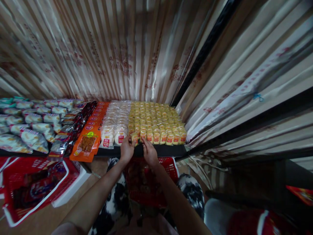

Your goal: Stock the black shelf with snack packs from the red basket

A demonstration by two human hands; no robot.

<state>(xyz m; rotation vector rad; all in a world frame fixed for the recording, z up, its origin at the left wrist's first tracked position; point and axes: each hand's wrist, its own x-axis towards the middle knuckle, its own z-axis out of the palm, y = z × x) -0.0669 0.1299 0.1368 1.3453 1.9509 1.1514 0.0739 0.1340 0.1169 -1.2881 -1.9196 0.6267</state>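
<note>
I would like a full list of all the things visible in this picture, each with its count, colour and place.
Small yellow packets: many, yellow with red labels, rows on the right part of the shelf.
White packets: many, pale with red labels, left of the yellow ones.
Orange packets: several, orange, overlapping in a column, the front one hanging over the shelf edge.
Dark packets: several, dark and glossy, left of the orange column.
Pale bags: many, white and silver, far left of the shelf.
Shelf: one, black, across the middle.
Red baskets: two, red; one lower left, one under the hands.
Striped wrapping: brown and cream, behind and to the right.
Left hand: one, at the front yellow packet.
Right hand: one, beside it, touching the same row.
</note>
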